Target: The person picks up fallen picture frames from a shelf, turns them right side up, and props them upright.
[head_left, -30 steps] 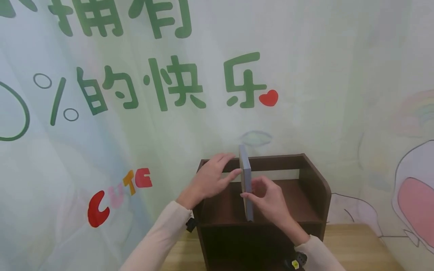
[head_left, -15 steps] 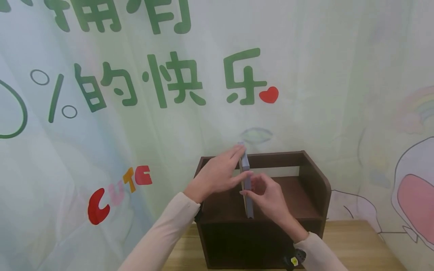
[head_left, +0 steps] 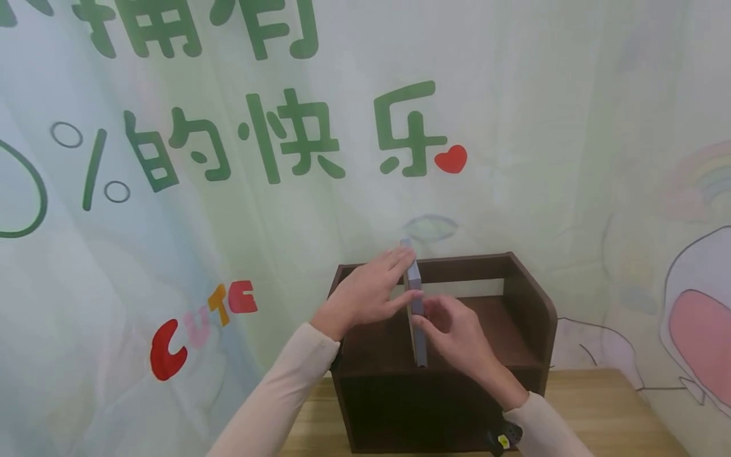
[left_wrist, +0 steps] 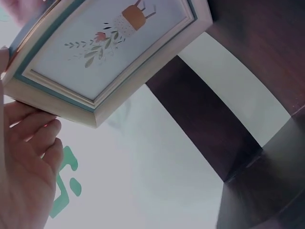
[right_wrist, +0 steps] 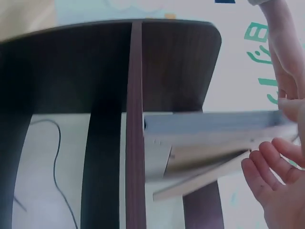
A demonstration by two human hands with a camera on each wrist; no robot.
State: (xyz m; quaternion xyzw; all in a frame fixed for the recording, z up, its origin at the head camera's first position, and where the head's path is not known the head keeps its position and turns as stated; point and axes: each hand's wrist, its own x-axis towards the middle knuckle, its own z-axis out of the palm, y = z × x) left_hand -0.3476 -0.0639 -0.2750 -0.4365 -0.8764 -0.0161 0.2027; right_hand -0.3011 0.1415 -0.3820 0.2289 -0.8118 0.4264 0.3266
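A picture frame stands upright and edge-on on top of the dark brown shelf unit. Its white face with a floral print shows in the left wrist view, inside a cream and teal border. My left hand grips the frame's upper edge, with the thumb on the near side. On the frame's right, my right hand has its thumb at the near edge and its fingers curled behind. In the right wrist view, a support leg angles out from the back, close to the right fingertips. Exact finger contact there is partly hidden.
The shelf has raised sides and a back rail. It stands on a wooden table, against a printed curtain. A thin black cable shows through the shelf in the right wrist view.
My left hand has moved right and taken hold of the frame's top. My right thumb has shifted slightly to the right along the near edge. The frame has barely moved.
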